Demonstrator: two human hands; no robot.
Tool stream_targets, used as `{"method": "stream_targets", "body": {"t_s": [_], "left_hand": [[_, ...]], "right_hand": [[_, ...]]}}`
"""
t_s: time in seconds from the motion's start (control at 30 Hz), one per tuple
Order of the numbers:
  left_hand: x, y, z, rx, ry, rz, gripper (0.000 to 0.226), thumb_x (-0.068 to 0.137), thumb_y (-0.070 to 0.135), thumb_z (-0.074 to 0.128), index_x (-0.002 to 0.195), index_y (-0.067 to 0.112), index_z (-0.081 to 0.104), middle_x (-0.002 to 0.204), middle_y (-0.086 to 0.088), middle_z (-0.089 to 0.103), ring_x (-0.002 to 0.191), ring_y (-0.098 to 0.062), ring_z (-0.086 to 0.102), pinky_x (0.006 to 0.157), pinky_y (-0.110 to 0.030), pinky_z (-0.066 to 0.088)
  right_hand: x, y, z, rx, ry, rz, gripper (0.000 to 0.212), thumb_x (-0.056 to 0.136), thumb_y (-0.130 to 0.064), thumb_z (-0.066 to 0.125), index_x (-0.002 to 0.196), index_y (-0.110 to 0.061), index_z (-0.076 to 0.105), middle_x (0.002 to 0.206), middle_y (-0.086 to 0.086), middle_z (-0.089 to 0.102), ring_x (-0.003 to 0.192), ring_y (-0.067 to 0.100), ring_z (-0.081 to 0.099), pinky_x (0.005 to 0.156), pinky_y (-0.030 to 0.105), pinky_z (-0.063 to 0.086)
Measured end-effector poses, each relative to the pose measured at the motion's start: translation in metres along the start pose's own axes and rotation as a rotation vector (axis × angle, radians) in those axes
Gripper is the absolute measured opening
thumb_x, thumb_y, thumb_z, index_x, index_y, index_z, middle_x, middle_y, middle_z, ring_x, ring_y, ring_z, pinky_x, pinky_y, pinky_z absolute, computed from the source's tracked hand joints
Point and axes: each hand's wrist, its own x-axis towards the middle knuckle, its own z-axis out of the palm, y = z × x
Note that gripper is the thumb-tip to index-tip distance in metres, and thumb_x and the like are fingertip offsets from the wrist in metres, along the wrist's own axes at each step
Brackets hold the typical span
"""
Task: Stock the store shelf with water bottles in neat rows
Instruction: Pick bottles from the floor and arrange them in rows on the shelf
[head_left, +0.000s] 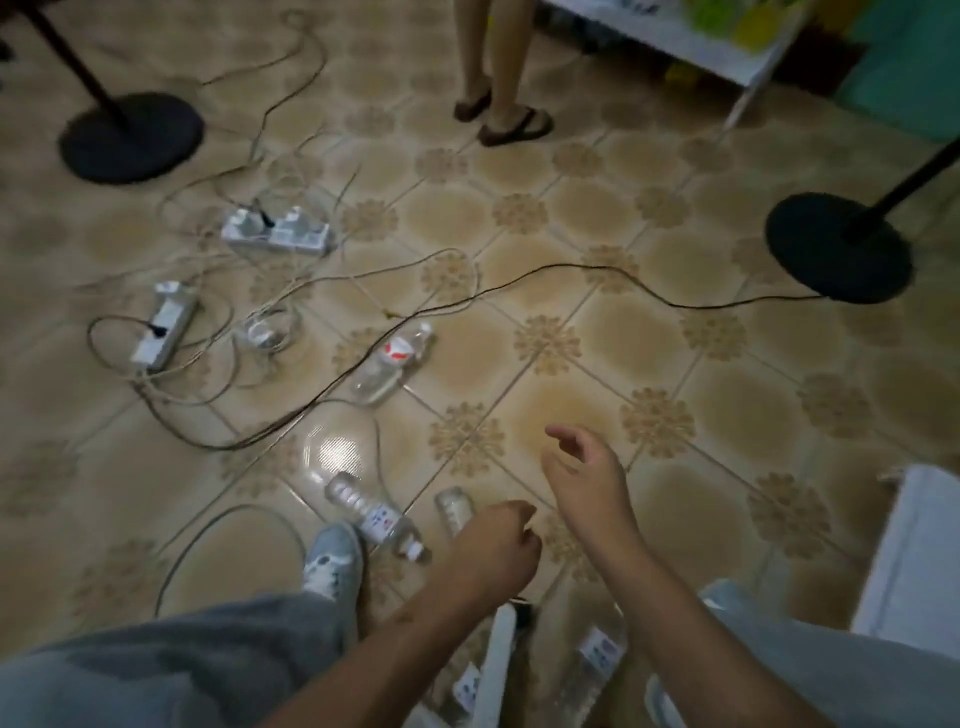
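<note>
The person wears loose grey trousers (171, 670) of soft, faintly mottled cloth, which cover both legs. Beside the bottle with the white label (376, 519), the left foot has a light grey shoe (332, 558) with a pale toe and darker smudges. Both forearms are bare, with no sleeves, as are the left hand (493, 545) and the right hand (584, 470).

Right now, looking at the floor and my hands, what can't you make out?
- Bottle under the left hand: mostly covered by the hand; grip unclear.
- Bottles near the bottom edge: blurred, partly hidden by the arms; count unclear.
- Shelf: cut off by the top edge, contents blurred.
- Bottle labels: too blurred to read.
</note>
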Motion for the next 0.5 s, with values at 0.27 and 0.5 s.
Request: {"method": "stream_targets", "body": {"t_s": [0.27, 0.5], "left_hand": [[0.021, -0.081, 0.046, -0.161, -0.098, -0.265, 0.033, 0.092, 0.025, 0.039, 0.099, 0.003, 0.062, 0.104, -0.017, 0.063, 0.1, -0.033, 0.059, 0.079, -0.03, 0.045], [0.045, -0.14, 0.071, -0.296, -0.034, -0.401, 0.035, 0.097, 0.023, 0.039, 0.126, 0.012, 0.055, 0.13, -0.006, 0.057, 0.119, -0.021, 0.052, 0.093, -0.024, 0.038]], "right_hand": [[0.069, 0.061, 0.07, -0.592, -0.392, -0.264, 0.035, 0.091, -0.009, 0.057, 0.124, -0.023, 0.057, 0.126, -0.005, 0.049, 0.116, 0.014, 0.05, 0.092, 0.021, 0.039], [0.083, 0.131, 0.148, -0.885, -0.84, -0.404, 0.058, 0.08, 0.0, 0.061, 0.135, -0.016, 0.054, 0.141, 0.006, 0.047, 0.125, 0.028, 0.046, 0.093, 0.034, 0.045]]}}
